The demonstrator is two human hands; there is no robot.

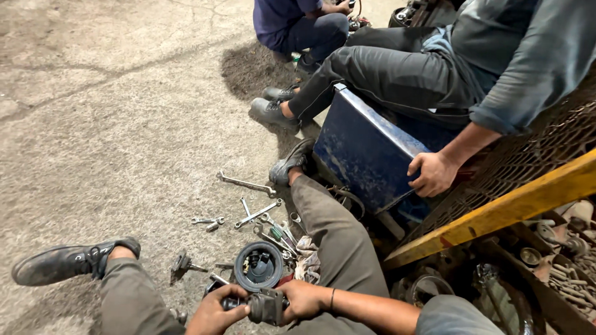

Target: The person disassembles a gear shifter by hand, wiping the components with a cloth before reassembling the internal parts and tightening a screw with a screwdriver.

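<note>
I sit on a concrete floor with my legs spread. Both hands grip a dark, greasy metal part [259, 306] low between my knees. My left hand [217, 310] wraps its left end and my right hand [304, 300] clamps its right side. Just beyond it on the floor stands a round black housing [258, 266] with an open top. Wrenches [256, 214] and a green-handled screwdriver [277, 234] lie scattered ahead of it.
A person in dark trousers sits on a blue metal box [366, 152] to my right, one hand [433, 174] resting on its edge. Another person crouches farther back [298, 25]. A yellow beam [496, 214] and wire mesh border a bin of bolts and parts [565, 273].
</note>
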